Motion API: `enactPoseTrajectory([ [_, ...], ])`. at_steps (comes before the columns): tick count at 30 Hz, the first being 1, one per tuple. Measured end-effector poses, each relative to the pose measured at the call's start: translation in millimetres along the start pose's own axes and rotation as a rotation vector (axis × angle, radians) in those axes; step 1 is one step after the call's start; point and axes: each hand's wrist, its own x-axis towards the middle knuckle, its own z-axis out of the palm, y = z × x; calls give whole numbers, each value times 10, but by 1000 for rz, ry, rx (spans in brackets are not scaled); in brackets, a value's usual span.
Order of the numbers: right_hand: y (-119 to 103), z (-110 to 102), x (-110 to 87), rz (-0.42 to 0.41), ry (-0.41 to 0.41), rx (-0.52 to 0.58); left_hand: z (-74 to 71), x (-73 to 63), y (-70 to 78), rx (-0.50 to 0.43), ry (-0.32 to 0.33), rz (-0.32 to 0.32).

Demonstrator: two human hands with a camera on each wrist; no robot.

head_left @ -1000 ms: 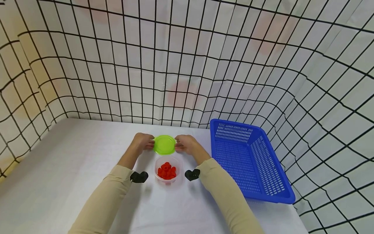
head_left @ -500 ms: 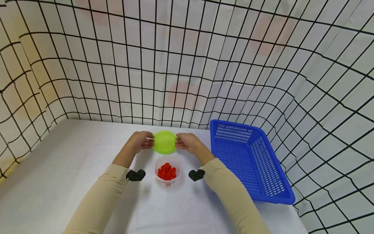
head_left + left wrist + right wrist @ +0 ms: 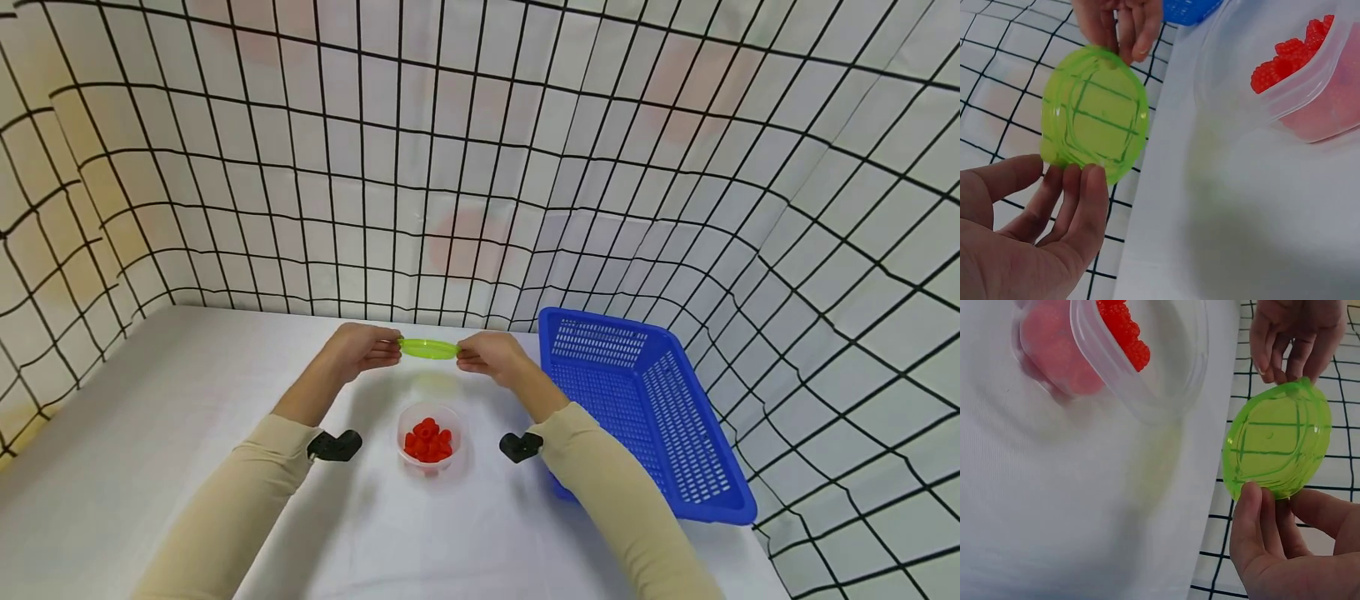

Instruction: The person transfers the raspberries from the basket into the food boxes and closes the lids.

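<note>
Since a second ago, I have lifted the one green lid (image 3: 428, 348) off the table (image 3: 150, 433) and levelled it edge-on; my left hand (image 3: 363, 350) pinches its nine o'clock edge, my right hand (image 3: 487, 356) its three o'clock edge, above one clear tub (image 3: 429, 439) of red pieces (image 3: 428, 439); one blue basket (image 3: 645, 408) sits at three o'clock.

Left wrist view: my fingers (image 3: 1079, 206) grip the lid's (image 3: 1094, 122) rim.

Right wrist view: fingers (image 3: 1254, 519) pinch the lid (image 3: 1277, 447), tub (image 3: 1141, 362) at ten o'clock.
</note>
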Motion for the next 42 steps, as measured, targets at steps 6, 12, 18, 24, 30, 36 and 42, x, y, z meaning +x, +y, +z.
enactPoseTrajectory([
  [6, -105, -66, -178, -28, -40, -100, -25, -113, 99, 90, -67, 7],
  [12, -132, -126, -336, -25, -122, -224, -33, -233, 139, 200, -143, -19],
  [18, -82, -149, -479, 6, -213, -300, -30, -354, 69, 312, -229, -26],
  [24, 27, -128, -608, 19, -230, -343, -23, -476, -73, 368, -243, -19],
  [30, 130, -86, -748, 21, -230, -393, -13, -603, -228, 377, -243, -19],
  [36, 216, -56, -838, 20, -249, -424, 2, -688, -332, 380, -252, -12],
  [42, 297, -43, -900, 15, -266, -424, 6, -759, -409, 358, -265, 1],
])
